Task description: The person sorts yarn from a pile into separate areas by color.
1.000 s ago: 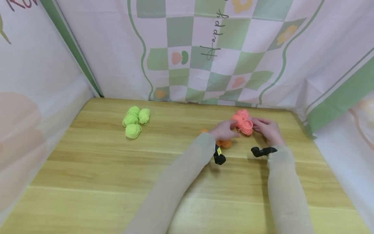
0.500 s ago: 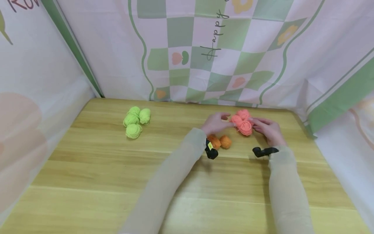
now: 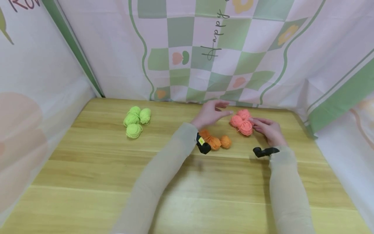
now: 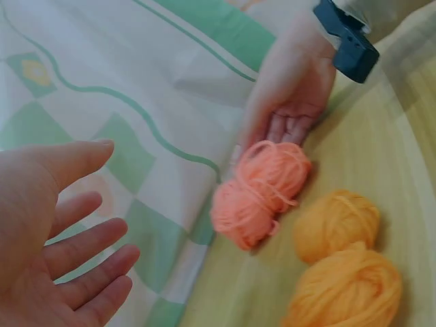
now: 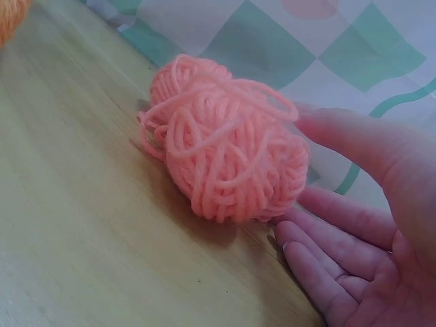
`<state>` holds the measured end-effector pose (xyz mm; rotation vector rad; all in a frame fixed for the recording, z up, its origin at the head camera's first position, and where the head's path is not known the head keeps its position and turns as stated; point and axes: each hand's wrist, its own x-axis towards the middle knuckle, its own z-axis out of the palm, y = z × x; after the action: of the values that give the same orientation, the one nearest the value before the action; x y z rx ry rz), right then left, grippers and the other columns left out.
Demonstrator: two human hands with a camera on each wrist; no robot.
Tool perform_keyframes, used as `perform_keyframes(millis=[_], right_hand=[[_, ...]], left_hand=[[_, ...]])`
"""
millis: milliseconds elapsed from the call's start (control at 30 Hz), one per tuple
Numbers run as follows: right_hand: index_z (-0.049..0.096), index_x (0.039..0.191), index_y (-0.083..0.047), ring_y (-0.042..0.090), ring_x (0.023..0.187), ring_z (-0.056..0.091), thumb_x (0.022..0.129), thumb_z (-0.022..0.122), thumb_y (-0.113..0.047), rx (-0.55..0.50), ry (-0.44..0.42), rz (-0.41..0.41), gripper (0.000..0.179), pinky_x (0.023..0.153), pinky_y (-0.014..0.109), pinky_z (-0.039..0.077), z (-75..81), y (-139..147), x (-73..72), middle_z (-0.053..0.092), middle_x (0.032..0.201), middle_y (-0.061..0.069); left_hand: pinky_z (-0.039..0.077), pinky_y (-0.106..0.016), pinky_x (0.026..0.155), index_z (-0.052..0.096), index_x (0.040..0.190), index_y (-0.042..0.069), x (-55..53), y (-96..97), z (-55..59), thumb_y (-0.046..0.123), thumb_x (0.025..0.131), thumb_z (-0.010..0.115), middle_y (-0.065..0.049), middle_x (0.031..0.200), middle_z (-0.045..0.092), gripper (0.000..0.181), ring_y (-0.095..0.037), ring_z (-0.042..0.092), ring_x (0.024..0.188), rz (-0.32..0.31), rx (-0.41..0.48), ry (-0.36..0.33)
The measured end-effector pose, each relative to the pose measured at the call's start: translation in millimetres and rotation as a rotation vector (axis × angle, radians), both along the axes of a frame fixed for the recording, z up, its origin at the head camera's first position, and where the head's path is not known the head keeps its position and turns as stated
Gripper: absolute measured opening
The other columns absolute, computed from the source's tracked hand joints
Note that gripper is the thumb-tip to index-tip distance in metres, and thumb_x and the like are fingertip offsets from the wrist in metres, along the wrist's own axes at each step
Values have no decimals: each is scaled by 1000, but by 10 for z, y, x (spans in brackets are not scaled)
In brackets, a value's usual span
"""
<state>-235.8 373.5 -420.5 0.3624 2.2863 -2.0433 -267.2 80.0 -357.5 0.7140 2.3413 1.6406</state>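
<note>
Three coral-pink yarn balls [image 3: 244, 126] sit bunched together toward the back right of the table. My right hand [image 3: 267, 130] is at their right side, thumb and fingertips against the yarn with the fingers fairly straight, as the right wrist view shows. Left of the pink bunch, my left hand [image 3: 211, 113] is raised over the table with fingers spread and nothing held; its palm [image 4: 27, 252] shows in the left wrist view. Several orange yarn balls [image 3: 214, 143] lie in a row below that hand, partly hidden by its wrist.
Several lime-green yarn balls [image 3: 133, 130] are grouped at the back left of the wooden table [image 3: 96, 169]. A patterned cloth [image 3: 204, 78] hangs right behind the table's rear edge. Each wrist carries a black camera mount [image 3: 264, 151].
My left hand has drawn away from the pink yarn balls, leftward and toward the back, uncovering more of the orange ones. The right hand stays in place beside the pink bunch.
</note>
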Motion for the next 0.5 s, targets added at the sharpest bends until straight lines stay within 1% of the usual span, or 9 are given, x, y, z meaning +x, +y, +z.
perform_keyframes(millis=[133,333,500], right_hand=[[40,148,12,1,89,68,95,75,-28,-16,8,-2,75,85,19,55,-7,3,-5,72,95,-15],[41,148,11,1,90,68,92,78,-31,-17,-3,-12,78,84,18,55,-4,-1,-6,72,96,-14],[42,147,11,0,90,68,91,78,-34,11,-8,-13,80,84,18,55,1,-9,1,71,96,-15]], left_hand=[[54,-23,84,63,137,13,-19,-73,68,31,93,77,-1,130,65,49,-15,62,108,7,15,18],[52,-21,88,61,139,12,-79,-219,155,31,94,76,-5,132,64,50,-16,63,109,21,9,96],[51,-20,90,60,141,16,-86,-338,190,30,94,76,-1,133,64,51,-16,62,110,20,9,112]])
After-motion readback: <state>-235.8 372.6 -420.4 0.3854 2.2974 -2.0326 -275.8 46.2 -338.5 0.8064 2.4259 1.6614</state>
